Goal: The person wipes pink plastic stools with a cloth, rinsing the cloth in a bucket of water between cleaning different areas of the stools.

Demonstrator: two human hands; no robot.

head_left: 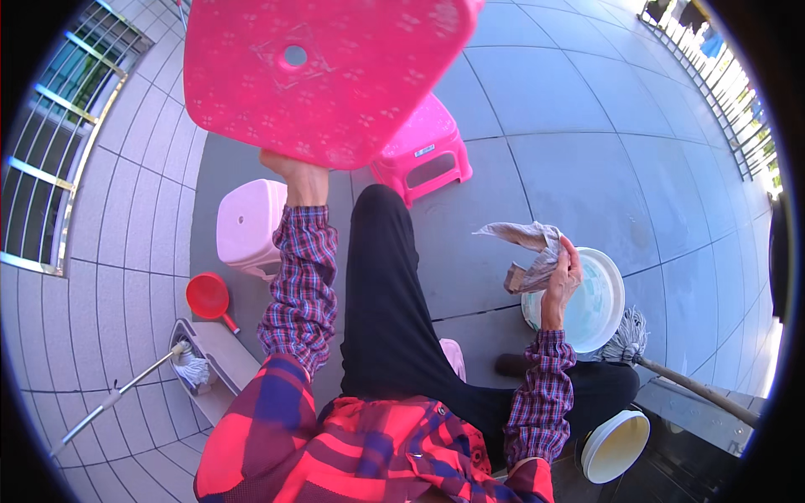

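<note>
My left hand [298,174] grips the near edge of a bright pink plastic stool [335,92], raised in front of me with its flower-patterned seat toward me; the fingers are hidden behind it. In my right hand [563,283] is a crumpled greyish cloth [537,251], held over the left side of a white basin [599,302] of pale, cloudy water. One end of the cloth sticks out to the left. A second bright pink stool [432,151] stands on the floor, partly covered by the raised one. Left of my knee is a pale pink stool [247,220].
A red dipper [208,296] lies at the left, near a mop [191,367] in a grey mop bucket [220,360]. Another mop [629,339] lies right of the basin, beyond a cream bucket [616,447]. A barred window [71,126] is on the left wall; railings [713,92] edge the far right.
</note>
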